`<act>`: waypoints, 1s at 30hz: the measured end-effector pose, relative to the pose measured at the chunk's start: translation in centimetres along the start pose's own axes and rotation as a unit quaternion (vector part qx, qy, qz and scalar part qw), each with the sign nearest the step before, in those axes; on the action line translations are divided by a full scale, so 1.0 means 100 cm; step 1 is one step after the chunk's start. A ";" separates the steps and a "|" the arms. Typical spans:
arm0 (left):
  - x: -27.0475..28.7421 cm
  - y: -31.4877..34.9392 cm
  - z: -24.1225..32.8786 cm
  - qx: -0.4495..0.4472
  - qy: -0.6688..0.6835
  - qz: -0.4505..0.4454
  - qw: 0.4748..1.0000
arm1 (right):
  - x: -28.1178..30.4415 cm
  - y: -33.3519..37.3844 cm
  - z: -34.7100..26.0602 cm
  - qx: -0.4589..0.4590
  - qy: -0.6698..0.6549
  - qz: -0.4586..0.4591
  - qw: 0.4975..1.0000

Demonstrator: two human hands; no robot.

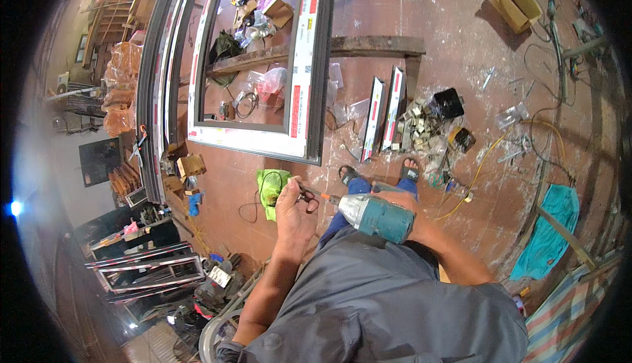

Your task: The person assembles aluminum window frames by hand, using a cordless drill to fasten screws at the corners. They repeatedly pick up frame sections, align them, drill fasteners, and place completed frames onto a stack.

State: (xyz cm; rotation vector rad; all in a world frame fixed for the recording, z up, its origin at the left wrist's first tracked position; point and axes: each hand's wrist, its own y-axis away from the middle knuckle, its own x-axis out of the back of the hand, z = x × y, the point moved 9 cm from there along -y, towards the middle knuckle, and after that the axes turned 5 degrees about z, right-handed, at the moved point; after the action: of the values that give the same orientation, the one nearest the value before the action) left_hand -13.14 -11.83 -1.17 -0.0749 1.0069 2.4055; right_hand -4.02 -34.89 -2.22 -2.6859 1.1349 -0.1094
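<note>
My right hand (pixel 403 199) is wrapped round a teal cordless driver (pixel 386 219), held in front of my waist with its nose toward the left. An orange-banded bit (pixel 327 197) sticks out of the nose. Close to the bit's tip, my left hand (pixel 295 215) is closed with thumb and fingers together. Small dark pieces show between those fingers, too small to name. Beyond my hands stands a dark window frame (pixel 304 109) covered in white and red film, its near corner above the floor. Below the left hand a bright green bag (pixel 268 197) lies on the floor.
Two short film-covered profiles (pixel 372 119) lie ahead of my feet, beside a heap of small metal blocks (pixel 416 126). A wooden beam (pixel 375 47) crosses behind. On the right are a cardboard box (pixel 513 6), a yellow cord (pixel 486 167) and a teal cloth (pixel 548 231). More frames (pixel 148 261) stand at left.
</note>
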 end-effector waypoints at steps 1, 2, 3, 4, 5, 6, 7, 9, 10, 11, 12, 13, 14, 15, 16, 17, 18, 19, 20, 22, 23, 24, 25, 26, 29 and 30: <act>-0.001 0.001 -0.002 0.008 -0.013 0.019 1.000 | -0.001 0.002 0.004 -0.013 0.011 -0.004 1.000; -0.004 0.003 -0.002 0.005 -0.050 0.035 0.998 | 0.000 0.003 0.007 -0.026 0.022 -0.007 0.999; -0.005 0.000 -0.005 0.014 -0.058 0.035 0.998 | 0.002 0.005 0.010 -0.037 0.037 -0.011 0.999; -0.005 -0.004 -0.008 0.023 -0.066 0.034 0.997 | 0.004 0.007 0.012 -0.038 0.059 -0.008 0.997; -0.005 -0.007 -0.012 0.033 -0.074 0.033 0.996 | 0.006 0.011 0.015 -0.039 0.082 -0.006 0.996; -0.011 -0.005 -0.013 0.044 -0.088 0.043 0.994 | 0.010 0.013 0.018 -0.038 0.104 -0.002 0.994; -0.015 -0.002 -0.017 0.061 -0.071 0.018 0.995 | 0.013 0.016 0.024 -0.032 0.084 0.012 0.996; -0.021 0.001 -0.025 0.096 -0.037 -0.031 0.994 | 0.017 0.025 0.040 -0.019 0.044 0.044 0.998; -0.009 -0.006 -0.033 0.099 -0.043 0.026 0.994 | 0.020 0.025 0.042 -0.020 0.021 0.063 0.998; 0.002 -0.014 -0.038 0.107 -0.067 0.038 0.991 | 0.023 0.026 0.044 -0.028 0.002 0.073 0.997; 0.014 -0.024 -0.041 0.115 -0.092 0.048 0.988 | 0.028 0.024 0.043 -0.034 -0.015 0.084 0.996; 0.029 -0.033 -0.045 0.122 -0.113 0.061 0.984 | 0.030 0.023 0.043 -0.041 -0.033 0.091 0.994; 0.037 -0.046 -0.049 0.130 -0.130 0.061 0.981 | 0.030 0.025 0.048 -0.031 -0.002 0.109 0.994; 0.035 -0.062 -0.047 0.119 -0.108 0.035 0.986 | 0.030 0.027 0.056 -0.045 -0.014 0.124 0.991; 0.028 -0.071 -0.043 0.107 -0.084 0.011 0.991 | 0.029 0.027 0.064 -0.059 -0.028 0.134 0.989; 0.026 -0.079 -0.042 0.098 -0.063 0.028 0.993 | 0.029 0.028 0.069 -0.073 -0.042 0.144 0.986; 0.018 -0.086 -0.041 0.089 -0.043 0.042 0.994 | 0.028 0.027 0.073 -0.140 -0.051 0.109 0.983; 0.011 -0.089 -0.043 0.089 -0.039 0.045 0.994 | 0.028 0.025 0.074 -0.126 -0.055 0.126 0.982; 0.006 -0.092 -0.045 0.089 -0.034 0.048 0.994 | 0.026 0.024 0.078 -0.111 -0.059 0.143 0.982; 0.004 -0.095 -0.044 0.068 -0.038 0.027 0.997 | 0.018 0.023 0.092 -0.101 -0.055 0.159 0.981; 0.003 -0.100 -0.044 0.066 -0.045 0.015 0.997 | 0.013 0.022 0.102 -0.106 -0.047 0.156 0.981; 0.005 -0.104 -0.044 0.063 -0.049 0.006 0.997 | 0.010 0.018 0.105 -0.113 -0.040 0.149 0.982; 0.006 -0.106 -0.044 0.059 -0.053 -0.003 0.997 | 0.009 0.016 0.106 -0.114 -0.036 0.142 0.983; 0.013 -0.108 -0.043 0.057 -0.050 0.013 0.997 | 0.008 0.014 0.106 -0.115 -0.033 0.136 0.983; 0.029 -0.112 -0.039 0.043 -0.036 0.061 0.997 | 0.004 0.007 0.103 -0.120 -0.044 0.105 0.986; 0.037 -0.111 -0.037 0.037 -0.035 0.075 0.996 | 0.001 0.006 0.104 -0.124 -0.051 0.098 0.986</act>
State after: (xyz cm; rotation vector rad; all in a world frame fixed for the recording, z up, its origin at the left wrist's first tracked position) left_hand -11.40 -6.18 -11.97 0.1147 1.1043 2.4837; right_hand -2.74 -33.55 -12.52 -2.7302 1.4558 0.2143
